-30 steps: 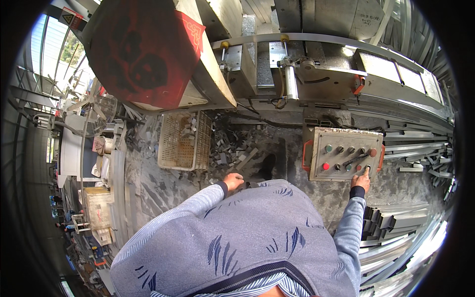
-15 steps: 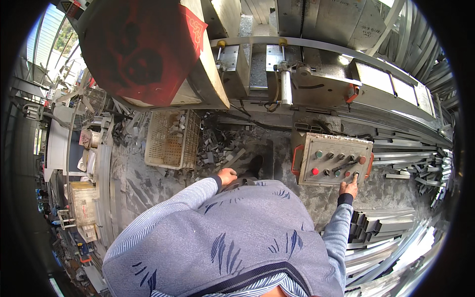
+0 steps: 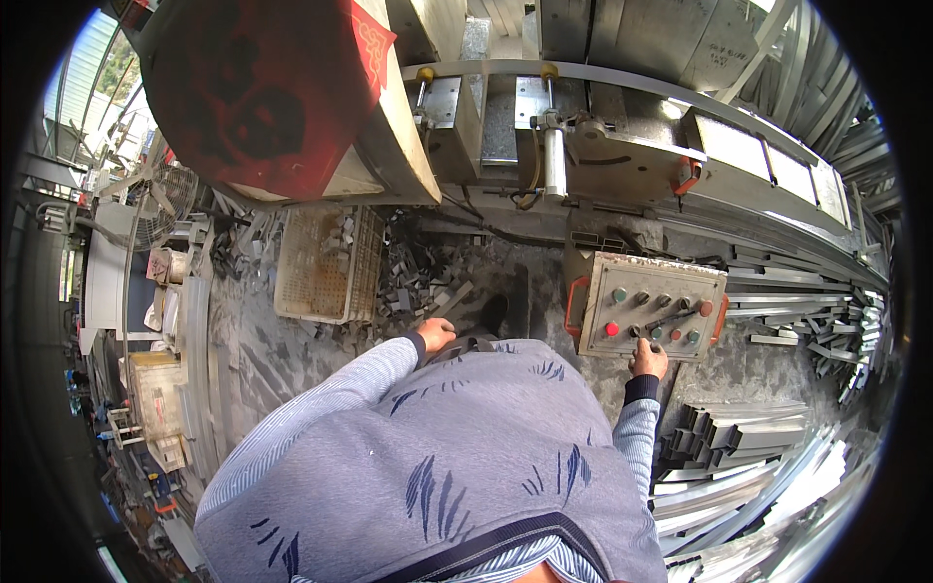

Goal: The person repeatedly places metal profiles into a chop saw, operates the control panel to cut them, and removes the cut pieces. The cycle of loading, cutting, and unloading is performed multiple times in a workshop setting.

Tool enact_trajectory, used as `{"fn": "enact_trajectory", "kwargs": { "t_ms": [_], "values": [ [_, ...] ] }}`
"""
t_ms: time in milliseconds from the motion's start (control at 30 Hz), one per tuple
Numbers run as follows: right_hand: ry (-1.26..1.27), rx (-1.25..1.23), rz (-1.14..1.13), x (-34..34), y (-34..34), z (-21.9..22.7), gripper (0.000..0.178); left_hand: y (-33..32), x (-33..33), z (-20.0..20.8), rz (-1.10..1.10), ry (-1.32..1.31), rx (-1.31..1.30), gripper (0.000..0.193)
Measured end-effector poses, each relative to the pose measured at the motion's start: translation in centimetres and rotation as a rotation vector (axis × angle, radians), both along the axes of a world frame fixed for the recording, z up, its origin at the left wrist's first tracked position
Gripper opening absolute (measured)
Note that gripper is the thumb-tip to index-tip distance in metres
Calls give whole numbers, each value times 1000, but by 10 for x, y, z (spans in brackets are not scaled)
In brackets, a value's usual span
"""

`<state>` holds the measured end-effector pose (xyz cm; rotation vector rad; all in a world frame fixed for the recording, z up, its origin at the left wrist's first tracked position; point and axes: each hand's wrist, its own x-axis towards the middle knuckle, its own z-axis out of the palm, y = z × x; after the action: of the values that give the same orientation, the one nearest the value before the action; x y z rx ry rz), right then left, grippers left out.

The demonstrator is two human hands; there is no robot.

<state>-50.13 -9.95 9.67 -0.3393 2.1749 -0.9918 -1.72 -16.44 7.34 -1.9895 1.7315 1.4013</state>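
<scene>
Right fingers (image 3: 643,352) at control box's (image 3: 653,309) lower edge; left fingers (image 3: 445,330) near vest (image 3: 408,447).

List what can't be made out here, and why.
- Head view, right hand: exact contact with the control panel, too small to tell.
- Head view, left hand: palm side, hidden by the hand itself.
- Head view, upper-right metal profiles: far ends, cut off by the dark rim.
- Head view, red housing: whatever lies behind, blocked by it.

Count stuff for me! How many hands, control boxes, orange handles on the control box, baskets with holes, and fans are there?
Hands: 2 (left hand, right hand)
Control box: 1
Orange handles: 2 (left one, right one)
Basket: 1
Fan: 1
Total: 7
</scene>
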Motion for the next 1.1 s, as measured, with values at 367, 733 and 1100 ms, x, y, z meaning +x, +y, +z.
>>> {"fn": "enact_trajectory", "kwargs": {
  "t_ms": [367,733,1100],
  "values": [
    [-621,-166,-181,23,-16,19,17,14,0,-3,-8,15,-63,31],
    [-645,-149,-192,25,-18,26,18,-57,-74,86,100,325,-418,26],
    [-561,-35,-239,40,-28,48,18,-309,-125,203,-118,201,-1211,33]
  ]
}}
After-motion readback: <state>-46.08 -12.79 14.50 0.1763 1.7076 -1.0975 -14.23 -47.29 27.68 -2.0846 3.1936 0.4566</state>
